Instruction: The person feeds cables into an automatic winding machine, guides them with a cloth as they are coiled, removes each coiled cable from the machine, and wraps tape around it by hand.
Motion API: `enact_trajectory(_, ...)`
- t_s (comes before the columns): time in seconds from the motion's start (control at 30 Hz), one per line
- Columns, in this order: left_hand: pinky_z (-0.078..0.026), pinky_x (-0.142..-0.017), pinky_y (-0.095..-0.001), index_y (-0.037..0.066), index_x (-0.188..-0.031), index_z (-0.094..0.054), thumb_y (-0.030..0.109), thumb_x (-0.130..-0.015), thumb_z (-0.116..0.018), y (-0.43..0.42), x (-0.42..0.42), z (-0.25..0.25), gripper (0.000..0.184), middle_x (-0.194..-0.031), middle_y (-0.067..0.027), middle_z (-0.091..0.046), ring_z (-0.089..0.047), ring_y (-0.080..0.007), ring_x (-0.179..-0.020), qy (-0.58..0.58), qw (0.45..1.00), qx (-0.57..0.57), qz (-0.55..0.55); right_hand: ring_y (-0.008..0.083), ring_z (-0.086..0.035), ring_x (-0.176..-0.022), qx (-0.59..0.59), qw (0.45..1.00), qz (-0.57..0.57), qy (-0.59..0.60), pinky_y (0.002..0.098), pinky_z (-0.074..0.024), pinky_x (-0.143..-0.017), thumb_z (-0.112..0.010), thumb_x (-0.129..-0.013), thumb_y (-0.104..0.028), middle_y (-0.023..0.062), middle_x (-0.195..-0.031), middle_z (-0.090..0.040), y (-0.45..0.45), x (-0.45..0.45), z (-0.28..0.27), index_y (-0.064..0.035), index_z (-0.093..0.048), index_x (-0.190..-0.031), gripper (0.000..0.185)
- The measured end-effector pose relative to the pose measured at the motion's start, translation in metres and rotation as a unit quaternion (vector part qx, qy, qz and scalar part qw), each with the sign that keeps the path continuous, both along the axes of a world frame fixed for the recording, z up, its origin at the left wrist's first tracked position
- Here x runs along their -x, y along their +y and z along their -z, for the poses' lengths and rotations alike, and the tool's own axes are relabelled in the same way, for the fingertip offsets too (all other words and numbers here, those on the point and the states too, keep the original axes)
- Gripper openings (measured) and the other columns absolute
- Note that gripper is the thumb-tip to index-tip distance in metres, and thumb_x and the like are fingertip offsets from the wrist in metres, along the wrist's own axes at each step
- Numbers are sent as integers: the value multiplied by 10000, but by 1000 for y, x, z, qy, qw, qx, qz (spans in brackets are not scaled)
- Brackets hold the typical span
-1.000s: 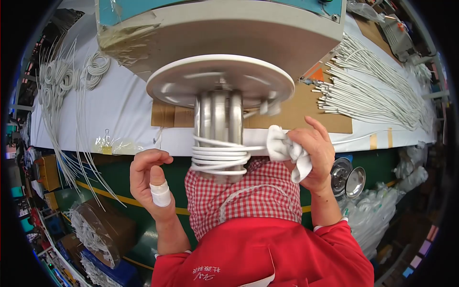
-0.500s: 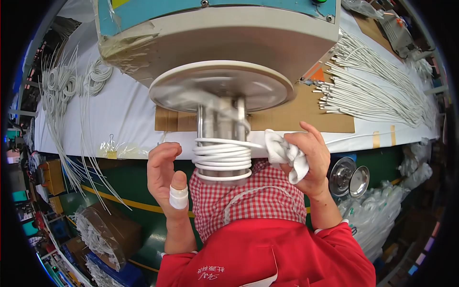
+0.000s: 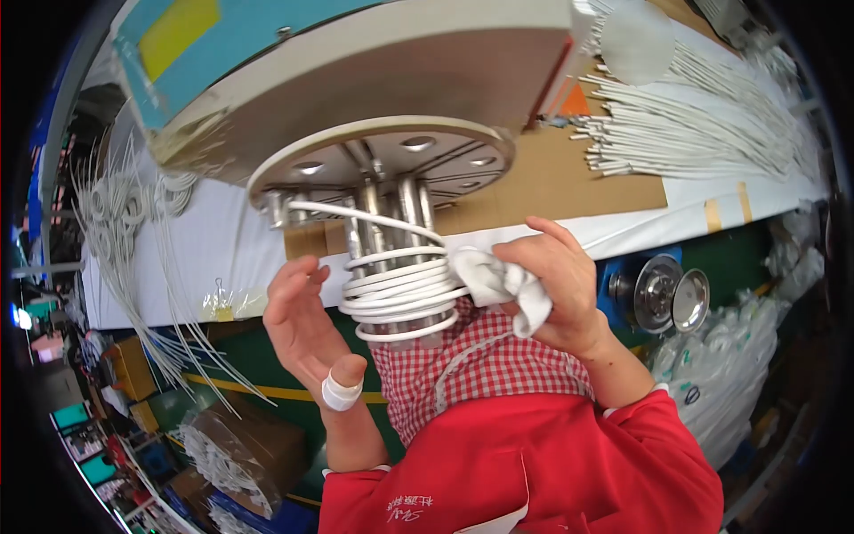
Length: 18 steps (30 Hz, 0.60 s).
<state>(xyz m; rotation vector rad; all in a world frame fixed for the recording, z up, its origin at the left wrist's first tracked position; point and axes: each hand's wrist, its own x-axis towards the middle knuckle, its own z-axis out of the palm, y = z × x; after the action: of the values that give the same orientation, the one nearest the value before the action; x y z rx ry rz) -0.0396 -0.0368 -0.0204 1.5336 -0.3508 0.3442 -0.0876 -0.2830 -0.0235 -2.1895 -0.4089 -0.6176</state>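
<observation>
White cable point(image 3: 396, 292) lies in several turns around the metal rods point(image 3: 409, 214), which stick out from a round plate point(image 3: 382, 147) on the machine point(image 3: 356, 80). One strand slants from the coil up to the plate's left edge. My right hand point(image 3: 556, 285) is closed on a white cloth point(image 3: 503, 287), which touches the right side of the coil. Just left of the coil, my left hand point(image 3: 311, 329) is held with fingers apart and nothing in it. White tape wraps its thumb.
Straight white cables point(image 3: 685, 125) lie on cardboard point(image 3: 569, 182) at right. Coiled cables point(image 3: 116, 209) hang over the table's left side. Metal reels point(image 3: 658, 289) and plastic bags point(image 3: 721, 365) are at lower right, a box with cables point(image 3: 240, 445) at lower left.
The plate, blurred before, now shows sharply. The view has tilted. The cloth in my right hand is now against the coil, and a cable strand now runs up to the plate.
</observation>
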Motion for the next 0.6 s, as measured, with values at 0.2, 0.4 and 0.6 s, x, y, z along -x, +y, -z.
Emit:
enact_trajectory(0.2,-423,-918,-430,51,-920,-695,203,-737,-722,-30,-1,-25,240,-1115,-176,-563,-534,-310,-1044,-90,954,-281,49,243,-646,-858,92,994,56,-7,450,-485,-891,-753,-651,-216,73,-889,-636,-45,27,26,-67,-605,-1108,503)
enact_trajectory(0.4,-414,-910,-375,40,-884,-630,144,-833,-666,-34,10,-26,121,-1105,-146,-510,-510,-243,-1038,-22,965,-260,23,315,-632,-846,293,897,330,30,418,-499,-798,-739,-616,-46,102,-939,-655,-260,93,68,-101,-631,-1078,477)
enact_trajectory(0.6,-413,-926,-374,46,-897,-607,135,-848,-645,-33,12,-28,108,-1118,-136,-497,-506,-227,-1043,-1,960,-280,10,255,-656,-895,59,811,577,74,339,-509,-810,-682,-760,-43,125,-998,-675,-399,129,89,-89,-624,-1131,379)
